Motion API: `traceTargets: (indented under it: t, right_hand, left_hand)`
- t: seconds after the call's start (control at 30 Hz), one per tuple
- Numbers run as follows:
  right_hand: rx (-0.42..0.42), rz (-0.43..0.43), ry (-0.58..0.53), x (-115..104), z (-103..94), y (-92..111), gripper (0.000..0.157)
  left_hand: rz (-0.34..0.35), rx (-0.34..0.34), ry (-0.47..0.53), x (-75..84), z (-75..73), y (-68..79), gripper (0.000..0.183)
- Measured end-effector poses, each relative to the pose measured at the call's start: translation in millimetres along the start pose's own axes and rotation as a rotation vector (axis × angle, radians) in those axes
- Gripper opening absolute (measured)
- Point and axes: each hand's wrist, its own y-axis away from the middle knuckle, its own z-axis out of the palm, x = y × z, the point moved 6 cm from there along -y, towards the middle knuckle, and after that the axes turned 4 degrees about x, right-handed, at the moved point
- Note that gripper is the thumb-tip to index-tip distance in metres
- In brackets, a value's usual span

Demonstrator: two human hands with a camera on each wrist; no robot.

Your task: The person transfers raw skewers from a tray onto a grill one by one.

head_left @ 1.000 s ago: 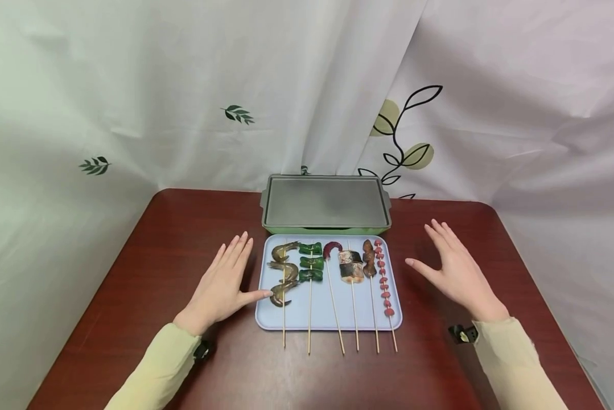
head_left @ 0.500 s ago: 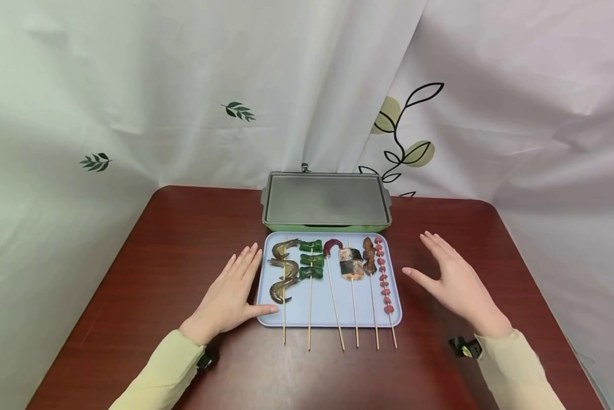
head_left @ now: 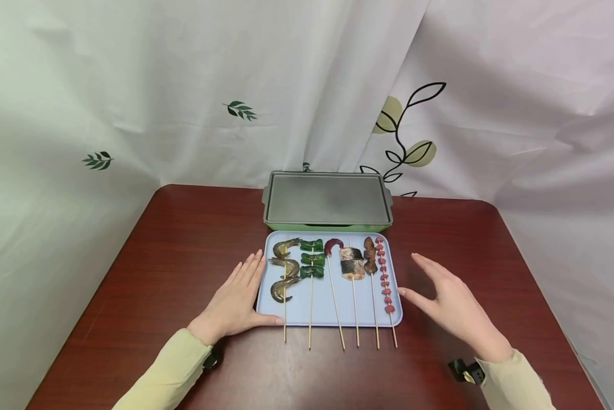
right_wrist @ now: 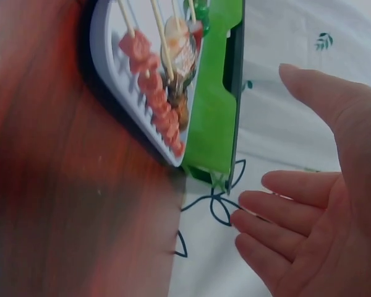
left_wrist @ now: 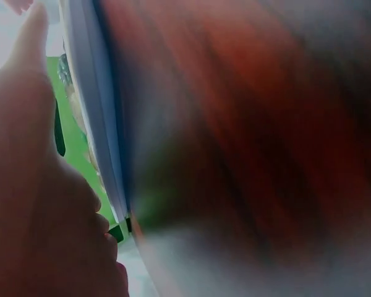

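Tray [head_left: 323,302]: left hand [head_left: 235,300] at 9 o'clock, right hand [head_left: 454,307] at 3 o'clock, both closer than before, fingers extended, gripping nothing.

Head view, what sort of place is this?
Likely a curtained-off demonstration corner: a white leaf-print curtain hangs behind and beside a reddish-brown table, where a skewer-laden pale blue tray sits.

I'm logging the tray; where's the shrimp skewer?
In the head view, the shrimp skewer lies leftmost on the tray, between the left hand and the green skewer.
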Motion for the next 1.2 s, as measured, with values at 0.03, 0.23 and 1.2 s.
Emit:
traceTargets:
  t: [0.03, 0.23, 1.2]
  right_hand:
    - [-0.002, 0.004, -0.010, -1.3, 0.3, 1.5, 0.077]
    - [-0.009, 0.051, -0.065, -5.9, 1.4, 10.4, 0.059]
    - [-0.126, 0.451, -0.397, -3.8, 57.2, 49.1, 0.014]
  left_hand:
    - [0.001, -0.013, -0.003, 0.5, 1.0, 0.0, 0.136]
    - [0.003, -0.062, -0.026, 2.5, 4.5, -1.0, 0.141]
    - [0.000, -0.081, -0.012, 3.2, 6.8, 0.4, 0.143]
